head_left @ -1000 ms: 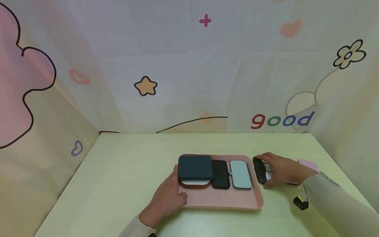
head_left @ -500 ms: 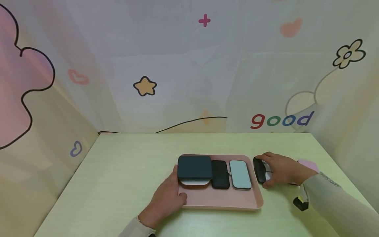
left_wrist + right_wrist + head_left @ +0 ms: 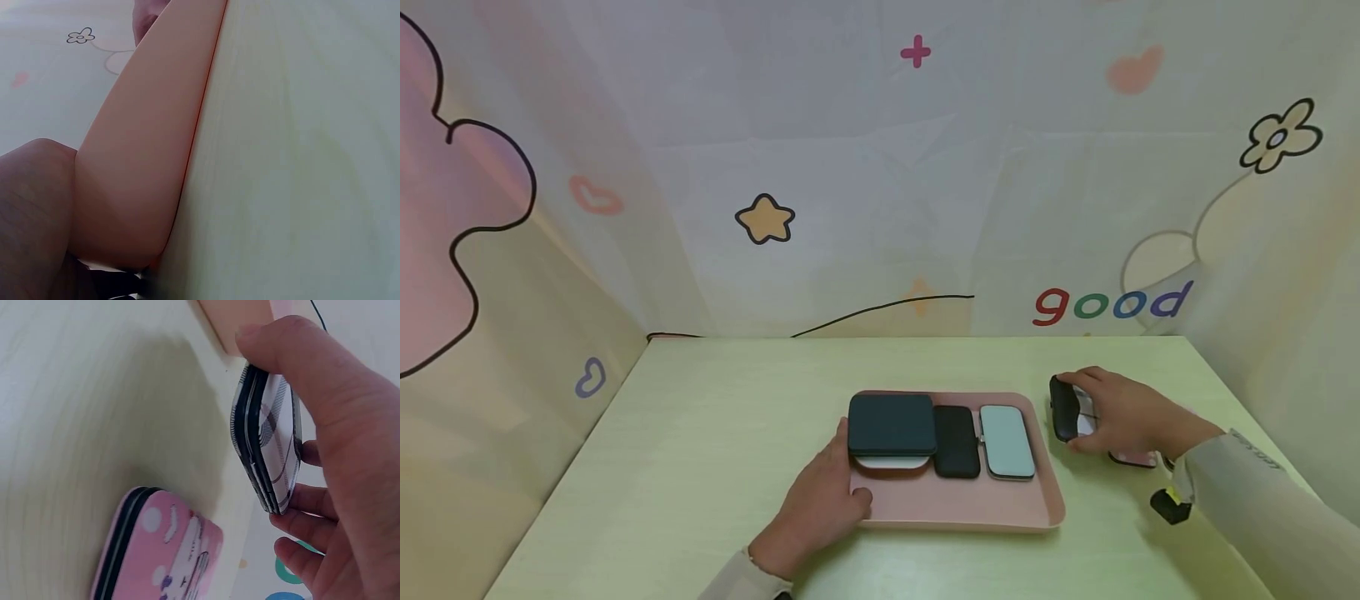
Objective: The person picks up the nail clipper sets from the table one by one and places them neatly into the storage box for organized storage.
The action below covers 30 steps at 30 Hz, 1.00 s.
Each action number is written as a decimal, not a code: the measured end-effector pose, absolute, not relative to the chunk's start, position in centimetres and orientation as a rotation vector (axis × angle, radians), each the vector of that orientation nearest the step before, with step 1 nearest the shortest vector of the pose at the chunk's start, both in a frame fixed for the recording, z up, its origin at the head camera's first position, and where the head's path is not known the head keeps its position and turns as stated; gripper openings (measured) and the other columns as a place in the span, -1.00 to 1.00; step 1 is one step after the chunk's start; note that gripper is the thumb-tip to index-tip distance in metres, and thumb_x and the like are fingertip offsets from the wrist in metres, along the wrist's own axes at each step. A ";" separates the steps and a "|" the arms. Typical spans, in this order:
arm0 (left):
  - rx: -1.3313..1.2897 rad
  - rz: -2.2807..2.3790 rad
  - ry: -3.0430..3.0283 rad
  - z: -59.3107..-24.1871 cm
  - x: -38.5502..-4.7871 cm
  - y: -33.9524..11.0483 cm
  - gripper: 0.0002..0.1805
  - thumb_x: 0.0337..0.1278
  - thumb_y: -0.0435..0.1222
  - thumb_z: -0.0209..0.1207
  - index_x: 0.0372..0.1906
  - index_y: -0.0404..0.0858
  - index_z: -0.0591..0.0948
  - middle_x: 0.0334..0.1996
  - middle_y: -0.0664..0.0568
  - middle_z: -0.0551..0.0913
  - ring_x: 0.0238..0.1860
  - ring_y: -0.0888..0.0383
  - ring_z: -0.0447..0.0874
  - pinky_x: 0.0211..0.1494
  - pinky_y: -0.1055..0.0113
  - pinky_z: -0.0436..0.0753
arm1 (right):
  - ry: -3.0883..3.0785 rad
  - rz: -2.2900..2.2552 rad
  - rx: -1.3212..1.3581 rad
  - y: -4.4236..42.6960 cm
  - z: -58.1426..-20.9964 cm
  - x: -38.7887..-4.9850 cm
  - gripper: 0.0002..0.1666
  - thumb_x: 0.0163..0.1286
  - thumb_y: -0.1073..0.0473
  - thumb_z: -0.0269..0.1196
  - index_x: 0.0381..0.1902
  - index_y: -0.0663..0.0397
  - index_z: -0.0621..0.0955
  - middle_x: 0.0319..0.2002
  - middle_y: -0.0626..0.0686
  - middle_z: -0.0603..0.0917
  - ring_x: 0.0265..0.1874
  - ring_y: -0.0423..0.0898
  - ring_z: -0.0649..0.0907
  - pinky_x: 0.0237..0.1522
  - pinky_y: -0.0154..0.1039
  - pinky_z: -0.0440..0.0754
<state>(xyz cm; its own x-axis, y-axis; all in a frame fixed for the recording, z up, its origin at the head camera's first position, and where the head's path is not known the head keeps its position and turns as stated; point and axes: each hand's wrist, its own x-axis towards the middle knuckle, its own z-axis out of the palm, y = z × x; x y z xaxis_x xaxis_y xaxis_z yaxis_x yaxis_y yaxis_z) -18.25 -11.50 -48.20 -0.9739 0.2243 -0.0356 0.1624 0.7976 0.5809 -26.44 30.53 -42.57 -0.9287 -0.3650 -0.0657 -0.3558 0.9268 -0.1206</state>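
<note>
My left hand (image 3: 816, 500) grips the left side of the pink tray (image 3: 955, 510), its thumb over the rim near the front corner. In the tray sit a dark teal case (image 3: 892, 423) atop a white thing (image 3: 895, 462), a black case (image 3: 957, 442) and a pale blue slab (image 3: 1008, 442). Just right of the tray, my right hand (image 3: 1123, 412) pinches a slim black-and-white plaid folding case (image 3: 275, 431) between thumb and fingers, tilted on edge above the table. Beneath it a pink patterned case (image 3: 165, 550) lies on the table, mostly covered by the hand in the head view.
The pale wooden table (image 3: 700, 433) reaches back to a printed curtain (image 3: 850, 167) with drawings and the word "good". Curtains also stand at both sides. A small black-and-yellow thing (image 3: 1170, 506) shows at the right wrist.
My right hand has raised the plaid case off the table and moved it slightly back and to the right, away from the tray. The left hand keeps its place on the tray.
</note>
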 end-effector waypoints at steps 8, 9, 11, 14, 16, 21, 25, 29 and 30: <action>0.324 0.934 2.887 -48.4 -18.3 -11.7 0.02 0.12 -0.18 0.11 0.60 -0.36 -0.14 0.55 -0.18 0.15 0.50 -0.09 0.24 0.46 -0.05 0.33 | 3.024 -0.171 -0.614 29.5 -41.6 -26.3 0.13 -0.03 -0.34 0.49 0.43 -0.02 0.39 0.32 0.22 0.46 0.15 0.19 0.55 0.08 0.27 0.58; 0.324 0.934 2.888 -48.4 -18.3 -11.7 0.02 0.12 -0.18 0.10 0.60 -0.36 -0.14 0.55 -0.18 0.15 0.50 -0.09 0.24 0.46 -0.05 0.33 | 3.026 -0.178 -0.626 29.2 -41.5 -26.2 0.12 -0.03 -0.33 0.49 0.43 -0.02 0.39 0.31 0.21 0.47 0.14 0.18 0.56 0.08 0.27 0.59; 0.325 0.933 2.887 -48.4 -18.3 -11.7 0.02 0.12 -0.19 0.10 0.60 -0.36 -0.14 0.55 -0.18 0.15 0.50 -0.09 0.24 0.46 -0.05 0.33 | 3.028 -0.196 -0.656 28.7 -41.3 -26.2 0.11 -0.04 -0.31 0.50 0.42 -0.02 0.40 0.30 0.18 0.48 0.13 0.15 0.56 0.07 0.24 0.60; 0.320 0.929 2.885 -48.5 -18.3 -11.7 0.02 0.13 -0.19 0.10 0.60 -0.36 -0.15 0.55 -0.18 0.15 0.51 -0.08 0.23 0.46 -0.04 0.32 | 3.035 -0.212 -0.690 27.9 -41.1 -26.1 0.10 -0.04 -0.29 0.51 0.42 -0.04 0.41 0.30 0.14 0.49 0.14 0.11 0.56 0.10 0.20 0.60; 0.318 0.928 2.884 -48.5 -18.3 -11.7 0.02 0.12 -0.19 0.10 0.60 -0.36 -0.15 0.55 -0.17 0.15 0.51 -0.08 0.23 0.47 -0.04 0.32 | 3.039 -0.212 -0.714 27.3 -41.0 -26.1 0.10 -0.05 -0.30 0.51 0.42 -0.04 0.41 0.30 0.13 0.49 0.16 0.11 0.55 0.13 0.19 0.59; 0.317 0.927 2.882 -48.6 -18.4 -11.7 0.02 0.13 -0.17 0.10 0.60 -0.35 -0.15 0.56 -0.16 0.14 0.52 -0.07 0.21 0.48 -0.02 0.31 | 3.026 -0.220 -0.752 25.5 -40.9 -26.0 0.16 -0.08 -0.41 0.49 0.43 -0.05 0.40 0.30 0.11 0.49 0.18 0.12 0.56 0.18 0.20 0.55; 0.332 0.936 2.884 -48.7 -18.4 -11.7 0.02 0.12 -0.18 0.09 0.60 -0.35 -0.15 0.56 -0.17 0.14 0.51 -0.07 0.22 0.47 -0.03 0.31 | 3.009 -0.237 -0.778 23.9 -40.8 -25.9 0.18 -0.10 -0.45 0.48 0.42 -0.07 0.41 0.29 0.09 0.51 0.17 0.09 0.57 0.19 0.16 0.55; 0.327 0.933 2.889 -48.8 -18.5 -11.7 0.02 0.12 -0.17 0.09 0.60 -0.35 -0.14 0.56 -0.16 0.15 0.51 -0.06 0.23 0.47 -0.01 0.32 | 3.007 -0.208 -0.840 22.3 -40.7 -25.8 0.15 -0.09 -0.43 0.48 0.41 -0.06 0.43 0.25 0.06 0.54 0.12 0.05 0.60 0.17 0.10 0.58; 0.327 0.933 2.890 -48.8 -18.5 -11.7 0.02 0.12 -0.17 0.09 0.60 -0.35 -0.14 0.56 -0.16 0.15 0.51 -0.06 0.23 0.47 -0.01 0.32 | 3.008 -0.196 -0.855 21.9 -40.7 -25.7 0.14 -0.09 -0.42 0.48 0.41 -0.06 0.43 0.24 0.05 0.54 0.11 0.04 0.60 0.16 0.09 0.59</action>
